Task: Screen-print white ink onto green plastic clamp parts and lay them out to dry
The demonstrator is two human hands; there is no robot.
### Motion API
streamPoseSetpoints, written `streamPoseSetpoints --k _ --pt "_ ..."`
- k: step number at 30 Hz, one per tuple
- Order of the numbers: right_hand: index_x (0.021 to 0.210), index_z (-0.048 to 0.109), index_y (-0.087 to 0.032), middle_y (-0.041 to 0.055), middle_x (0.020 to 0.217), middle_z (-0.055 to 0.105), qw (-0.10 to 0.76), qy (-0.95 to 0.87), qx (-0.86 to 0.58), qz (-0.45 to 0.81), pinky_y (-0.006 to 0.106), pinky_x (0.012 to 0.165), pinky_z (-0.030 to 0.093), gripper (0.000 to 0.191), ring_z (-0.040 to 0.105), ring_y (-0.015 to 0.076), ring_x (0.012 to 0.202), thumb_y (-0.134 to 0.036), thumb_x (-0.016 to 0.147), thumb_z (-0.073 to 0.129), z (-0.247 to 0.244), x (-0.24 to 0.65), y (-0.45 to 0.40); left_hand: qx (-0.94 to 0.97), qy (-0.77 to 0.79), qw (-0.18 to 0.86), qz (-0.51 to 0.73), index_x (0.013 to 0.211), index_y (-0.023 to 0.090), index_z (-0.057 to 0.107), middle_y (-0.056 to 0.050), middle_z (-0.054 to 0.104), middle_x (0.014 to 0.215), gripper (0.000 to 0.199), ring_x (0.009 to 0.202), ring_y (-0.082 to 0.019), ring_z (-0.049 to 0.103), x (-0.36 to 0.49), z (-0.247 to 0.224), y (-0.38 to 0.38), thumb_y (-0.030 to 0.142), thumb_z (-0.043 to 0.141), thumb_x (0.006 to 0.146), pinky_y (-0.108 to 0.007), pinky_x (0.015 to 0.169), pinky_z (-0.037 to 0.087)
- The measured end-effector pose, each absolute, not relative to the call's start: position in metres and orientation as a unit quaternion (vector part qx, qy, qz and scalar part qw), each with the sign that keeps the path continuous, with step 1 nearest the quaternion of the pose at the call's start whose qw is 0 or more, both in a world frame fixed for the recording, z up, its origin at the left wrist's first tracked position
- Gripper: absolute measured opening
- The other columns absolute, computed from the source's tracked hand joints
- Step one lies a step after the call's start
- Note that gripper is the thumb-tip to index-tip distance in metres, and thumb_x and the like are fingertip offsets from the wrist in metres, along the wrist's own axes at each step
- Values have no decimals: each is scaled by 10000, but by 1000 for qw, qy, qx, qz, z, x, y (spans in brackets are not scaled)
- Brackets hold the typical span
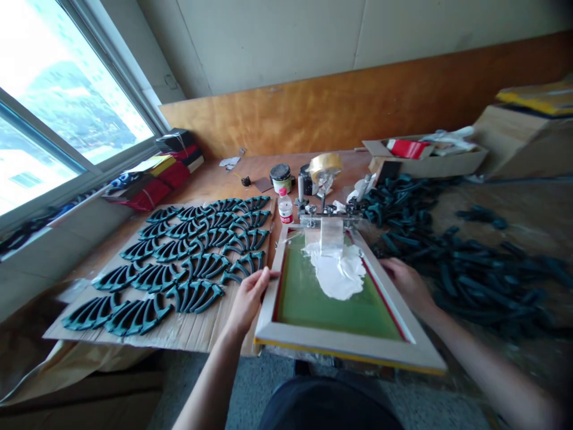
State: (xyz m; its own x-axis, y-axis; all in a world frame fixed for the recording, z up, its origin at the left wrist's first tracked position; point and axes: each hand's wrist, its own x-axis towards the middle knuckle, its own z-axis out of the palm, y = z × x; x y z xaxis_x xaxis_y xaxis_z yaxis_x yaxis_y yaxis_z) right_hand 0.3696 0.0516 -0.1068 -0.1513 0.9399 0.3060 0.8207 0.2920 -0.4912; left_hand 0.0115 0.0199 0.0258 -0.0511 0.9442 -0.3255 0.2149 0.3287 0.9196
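A wooden-framed printing screen (421, 351) with green mesh lies tilted in front of me, hinged at its far end to a metal clamp (329, 210). White ink (336, 273) is smeared across the upper part of the mesh. My left hand (250, 294) grips the frame's left edge. My right hand (406, 280) rests against the frame's right edge, its fingers partly hidden behind the wood. Rows of dark teal fan-shaped plastic pieces (179, 263) lie on a board (188, 331) left of the screen.
A loose heap of the same teal pieces (452, 257) covers the table on the right. Behind the clamp stand a small bottle (285, 206), ink jars (280, 176) and a tape roll (325, 163). Cardboard boxes (430, 158) sit at the back right, a window on the left.
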Motion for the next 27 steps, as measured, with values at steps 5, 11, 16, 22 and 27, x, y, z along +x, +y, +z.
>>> streamPoseSetpoints --k 5,11,16,22,27 --pt "1325 475 -190 128 1237 529 295 -771 -559 73 394 894 481 523 552 270 1067 -345 838 587 -64 336 93 501 679 471 259 1402 187 435 24 593 650 710 563 -127 509 -3 -58 -6 533 570 797 -221 538 381" --pt "881 593 -190 51 844 620 140 -852 -493 106 294 750 463 92 561 207 862 -151 800 611 -59 278 92 579 691 400 164 1390 225 444 11 649 722 569 657 -152 586 -12 -88 -1 463 465 873 -240 636 429" --pt "803 597 -164 65 817 611 160 -922 -340 95 296 729 438 213 532 201 822 -5 784 458 -72 302 43 579 690 403 162 1391 235 441 4 667 764 561 695 -160 609 -13 -86 -2 468 446 881 -245 656 440" --pt "771 607 -183 32 755 598 172 -924 -303 156 291 715 439 215 531 175 769 -15 775 474 -61 314 42 571 697 397 172 1364 220 480 -13 681 789 549 706 -171 618 -9 -83 -4 469 454 875 -256 673 448" --pt "899 656 -152 88 854 639 278 -907 -310 57 331 777 462 301 556 207 883 -12 801 408 -74 301 29 546 703 416 186 1353 211 494 -10 677 751 566 661 -164 601 -10 -79 -3 474 498 852 -247 626 435"
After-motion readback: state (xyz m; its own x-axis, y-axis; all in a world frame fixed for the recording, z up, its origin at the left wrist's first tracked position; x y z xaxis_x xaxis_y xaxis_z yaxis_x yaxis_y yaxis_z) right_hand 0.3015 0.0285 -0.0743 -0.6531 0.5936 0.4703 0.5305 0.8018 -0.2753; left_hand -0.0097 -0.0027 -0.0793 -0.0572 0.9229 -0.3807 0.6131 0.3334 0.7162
